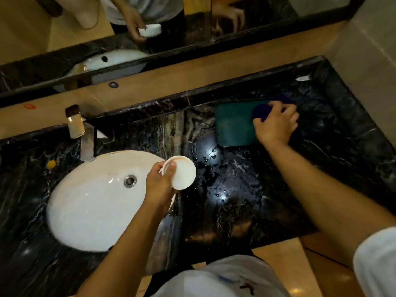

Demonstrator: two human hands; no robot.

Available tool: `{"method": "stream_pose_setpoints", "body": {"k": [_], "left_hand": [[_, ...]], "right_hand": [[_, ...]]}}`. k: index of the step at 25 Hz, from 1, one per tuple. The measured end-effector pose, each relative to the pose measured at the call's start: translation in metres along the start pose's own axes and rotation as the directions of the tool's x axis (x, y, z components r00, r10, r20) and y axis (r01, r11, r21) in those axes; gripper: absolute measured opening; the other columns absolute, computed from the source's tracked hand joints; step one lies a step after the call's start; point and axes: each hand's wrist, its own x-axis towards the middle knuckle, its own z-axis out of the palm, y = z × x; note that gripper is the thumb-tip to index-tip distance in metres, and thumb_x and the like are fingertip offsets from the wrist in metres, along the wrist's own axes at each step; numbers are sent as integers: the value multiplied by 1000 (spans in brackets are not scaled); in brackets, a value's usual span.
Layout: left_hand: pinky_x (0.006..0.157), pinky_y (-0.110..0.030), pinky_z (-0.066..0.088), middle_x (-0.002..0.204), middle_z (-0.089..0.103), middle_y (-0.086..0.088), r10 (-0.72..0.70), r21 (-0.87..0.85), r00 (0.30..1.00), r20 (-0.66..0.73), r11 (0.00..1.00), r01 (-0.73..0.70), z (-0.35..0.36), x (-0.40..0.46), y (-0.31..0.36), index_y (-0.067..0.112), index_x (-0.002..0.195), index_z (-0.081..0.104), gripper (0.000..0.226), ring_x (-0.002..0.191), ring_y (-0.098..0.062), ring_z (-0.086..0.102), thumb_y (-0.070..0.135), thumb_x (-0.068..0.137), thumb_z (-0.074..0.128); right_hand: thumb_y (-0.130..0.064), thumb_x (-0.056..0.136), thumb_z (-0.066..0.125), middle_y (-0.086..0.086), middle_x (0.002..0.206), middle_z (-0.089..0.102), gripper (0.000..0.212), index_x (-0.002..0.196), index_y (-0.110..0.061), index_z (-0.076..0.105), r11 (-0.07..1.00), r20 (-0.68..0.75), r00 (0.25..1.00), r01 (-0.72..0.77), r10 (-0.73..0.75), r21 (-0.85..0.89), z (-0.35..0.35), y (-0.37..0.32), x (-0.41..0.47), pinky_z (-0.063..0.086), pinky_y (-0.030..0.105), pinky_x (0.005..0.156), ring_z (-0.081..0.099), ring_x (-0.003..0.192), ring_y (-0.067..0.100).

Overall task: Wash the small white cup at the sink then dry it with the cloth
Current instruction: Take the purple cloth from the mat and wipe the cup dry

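My left hand point(159, 182) grips the small white cup point(183, 173) by its rim, thumb inside, just past the right edge of the white oval sink point(85, 202). The cup tilts with its opening toward me and shows a faint brownish mark near the rim. Far to the right, my right hand point(275, 125) grips a dark blue cloth point(260, 111) that lies on the right end of a teal tray point(233, 123).
A chrome faucet point(85, 136) stands behind the sink. The black marble counter point(235, 200) is wet with drops between sink and tray. A mirror point(150, 28) runs along the back wall and reflects the cup. A small yellow spot point(51, 163) sits left of the faucet.
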Motion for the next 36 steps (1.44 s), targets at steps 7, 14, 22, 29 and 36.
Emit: {"method": "stream_pose_setpoints", "body": {"k": [7, 14, 22, 29, 36], "left_hand": [[85, -56, 58, 118, 65, -12, -60, 34, 998, -8, 998, 60, 16, -3, -8, 14, 120, 61, 33, 114, -43, 63, 3, 91, 71], [84, -58, 60, 115, 67, -6, -23, 32, 1000, 14, 999, 22, -4, -13, 4, 26, 110, 68, 18, 108, -33, 63, 15, 96, 65], [88, -53, 59, 111, 77, -10, 88, 27, 973, 214, 995, -96, -99, -18, 25, 23, 111, 74, 19, 107, -35, 71, 30, 94, 71], [71, -26, 59, 101, 79, -12, 266, -92, 961, 70, 961, -259, -192, -18, 32, 9, 110, 74, 21, 84, -17, 73, 4, 93, 64], [69, -33, 62, 95, 74, -16, -165, -704, 975, -148, 710, 13, -197, -19, 36, 2, 108, 70, 23, 78, -27, 70, -7, 90, 59]], "right_hand": [[-28, 90, 72, 20, 162, 26, 86, 161, -18, 24, 995, 291, 956, 75, -50, -73, 26, 56, 41, 41, 53, 112, 42, 134, 49], [-19, 92, 64, -14, 102, 66, 38, 131, -21, 62, 767, 253, 965, -109, -71, 632, -21, -15, -59, 48, 12, 81, 63, 90, 4], [-40, 93, 64, 5, 108, 79, 19, 98, -26, 77, 506, 596, 723, -389, -350, 770, -1, -139, -228, 54, 39, 96, 72, 103, 23], [-4, 91, 69, -2, 111, 73, 33, 117, -22, 64, 538, 550, 762, -321, -342, 780, 34, -236, -323, 57, 21, 81, 70, 101, 12], [-8, 84, 67, -5, 103, 75, 37, 118, -24, 65, 598, 452, 883, -294, -129, 746, 59, -278, -375, 60, 36, 89, 72, 96, 15]]}}
